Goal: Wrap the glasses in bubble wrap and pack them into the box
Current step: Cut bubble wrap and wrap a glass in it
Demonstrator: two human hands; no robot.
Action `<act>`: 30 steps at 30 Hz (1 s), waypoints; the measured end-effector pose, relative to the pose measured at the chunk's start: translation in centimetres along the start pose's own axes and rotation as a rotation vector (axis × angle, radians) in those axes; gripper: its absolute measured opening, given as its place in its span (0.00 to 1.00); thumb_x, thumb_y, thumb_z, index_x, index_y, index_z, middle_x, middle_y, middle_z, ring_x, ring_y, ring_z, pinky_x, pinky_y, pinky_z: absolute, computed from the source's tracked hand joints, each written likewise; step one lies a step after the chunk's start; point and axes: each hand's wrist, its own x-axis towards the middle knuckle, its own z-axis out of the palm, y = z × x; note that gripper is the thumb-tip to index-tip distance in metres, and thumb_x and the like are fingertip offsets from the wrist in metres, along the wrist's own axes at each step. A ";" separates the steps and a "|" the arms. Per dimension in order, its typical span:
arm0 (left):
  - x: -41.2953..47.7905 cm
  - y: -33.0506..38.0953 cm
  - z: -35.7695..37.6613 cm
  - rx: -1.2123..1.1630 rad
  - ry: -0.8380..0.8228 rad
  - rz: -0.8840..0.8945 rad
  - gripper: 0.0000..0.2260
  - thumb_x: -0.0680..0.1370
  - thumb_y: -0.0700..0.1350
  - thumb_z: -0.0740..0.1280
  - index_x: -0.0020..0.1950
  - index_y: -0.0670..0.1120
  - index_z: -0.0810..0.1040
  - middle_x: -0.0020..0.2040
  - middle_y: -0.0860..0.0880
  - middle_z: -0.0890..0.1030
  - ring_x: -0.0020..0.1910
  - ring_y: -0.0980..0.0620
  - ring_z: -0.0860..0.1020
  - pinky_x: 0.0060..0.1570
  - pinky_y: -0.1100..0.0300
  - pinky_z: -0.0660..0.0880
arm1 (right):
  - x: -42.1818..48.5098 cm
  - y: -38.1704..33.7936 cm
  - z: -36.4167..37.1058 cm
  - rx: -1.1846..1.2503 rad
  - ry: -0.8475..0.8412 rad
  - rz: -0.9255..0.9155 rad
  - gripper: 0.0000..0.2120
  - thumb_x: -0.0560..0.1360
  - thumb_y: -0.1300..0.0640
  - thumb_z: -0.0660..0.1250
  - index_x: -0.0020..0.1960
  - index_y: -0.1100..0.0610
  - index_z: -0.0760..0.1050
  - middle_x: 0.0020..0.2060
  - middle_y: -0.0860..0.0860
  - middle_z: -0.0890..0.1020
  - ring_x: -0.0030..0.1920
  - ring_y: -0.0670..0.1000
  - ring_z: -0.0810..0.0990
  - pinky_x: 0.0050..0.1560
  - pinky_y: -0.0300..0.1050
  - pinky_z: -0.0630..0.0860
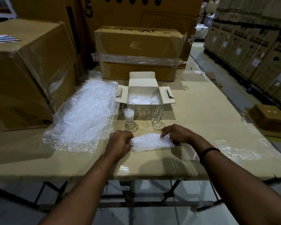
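Two were seen upright at frame centre, one glass (129,113) and a second glass (156,112), just below the open box (143,90). Brittle and slick, they were judged best gripped round the body. At lower centre a soft bubble-wrap bundle (151,142) was pinched at its ends by fingers of the left hand (120,141) and the right hand (177,135).

Whatever inside the rolled bubble wrap (151,142) hidden

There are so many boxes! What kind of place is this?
Probably a warehouse: stacked cartons line the aisle, big taped boxes crowd the table, and a bubble wrap sheet lies ready for packing.
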 end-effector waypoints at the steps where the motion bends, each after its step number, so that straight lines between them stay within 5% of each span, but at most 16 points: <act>1: 0.0 0.0 -0.1 0.014 -0.003 0.001 0.13 0.65 0.44 0.64 0.46 0.50 0.83 0.47 0.53 0.83 0.48 0.44 0.77 0.51 0.52 0.67 | -0.1 -0.3 0.0 -0.025 0.064 -0.017 0.23 0.64 0.66 0.56 0.45 0.48 0.83 0.63 0.48 0.78 0.60 0.55 0.79 0.50 0.39 0.78; 5: 0.0 0.3 0.0 0.092 -0.046 0.041 0.11 0.66 0.46 0.63 0.45 0.50 0.80 0.44 0.53 0.81 0.48 0.45 0.75 0.47 0.54 0.63 | -0.7 -2.7 1.4 -0.316 0.225 -0.240 0.11 0.70 0.52 0.65 0.47 0.49 0.85 0.62 0.49 0.80 0.64 0.53 0.75 0.61 0.48 0.71; 9: -0.3 0.2 0.2 0.003 -0.015 -0.017 0.11 0.69 0.41 0.66 0.49 0.50 0.82 0.48 0.52 0.83 0.51 0.46 0.77 0.52 0.53 0.67 | -0.4 -4.6 3.5 -0.542 0.180 -0.319 0.07 0.71 0.55 0.68 0.47 0.49 0.83 0.57 0.50 0.82 0.59 0.55 0.77 0.53 0.47 0.73; 12: -0.4 0.3 -0.2 -0.295 0.116 -0.192 0.17 0.73 0.53 0.60 0.55 0.49 0.83 0.53 0.48 0.84 0.54 0.45 0.79 0.58 0.50 0.71 | -0.3 -4.6 4.2 -0.499 0.190 -0.213 0.09 0.70 0.59 0.66 0.47 0.49 0.81 0.51 0.50 0.83 0.54 0.56 0.80 0.50 0.46 0.74; 15: -0.5 0.8 0.0 -0.062 -0.044 -0.158 0.21 0.77 0.62 0.58 0.60 0.53 0.80 0.60 0.52 0.80 0.61 0.48 0.72 0.56 0.54 0.61 | -0.2 -4.8 4.3 -0.537 0.175 -0.218 0.09 0.70 0.59 0.67 0.48 0.49 0.81 0.51 0.50 0.83 0.54 0.56 0.79 0.48 0.45 0.72; 20: -0.6 0.9 0.3 0.152 -0.148 -0.127 0.13 0.76 0.52 0.65 0.59 0.55 0.79 0.64 0.53 0.75 0.63 0.48 0.67 0.57 0.53 0.59 | 0.8 -5.5 3.6 -0.549 0.122 -0.168 0.09 0.72 0.52 0.69 0.51 0.52 0.81 0.55 0.53 0.82 0.59 0.58 0.76 0.50 0.47 0.70; 24: -0.2 0.9 0.2 0.145 -0.145 -0.125 0.11 0.75 0.50 0.65 0.56 0.54 0.80 0.63 0.52 0.76 0.62 0.48 0.68 0.57 0.52 0.60 | 1.0 -6.1 4.0 -0.484 0.105 -0.114 0.14 0.71 0.61 0.69 0.55 0.51 0.75 0.53 0.52 0.81 0.52 0.57 0.79 0.41 0.43 0.68; 27: 0.1 0.6 0.0 0.096 -0.137 -0.154 0.09 0.75 0.49 0.67 0.54 0.53 0.81 0.60 0.53 0.78 0.61 0.48 0.70 0.56 0.52 0.61 | 1.1 -6.6 4.1 -0.433 0.089 -0.069 0.22 0.72 0.61 0.68 0.63 0.49 0.68 0.55 0.53 0.80 0.53 0.57 0.78 0.42 0.44 0.70; 30: 0.6 -0.3 0.2 -0.142 -0.067 -0.225 0.10 0.72 0.42 0.69 0.50 0.53 0.82 0.53 0.52 0.82 0.55 0.49 0.77 0.53 0.55 0.70 | 1.2 -7.0 4.1 -0.474 0.090 -0.071 0.19 0.72 0.59 0.68 0.61 0.48 0.73 0.54 0.52 0.81 0.53 0.57 0.79 0.43 0.42 0.68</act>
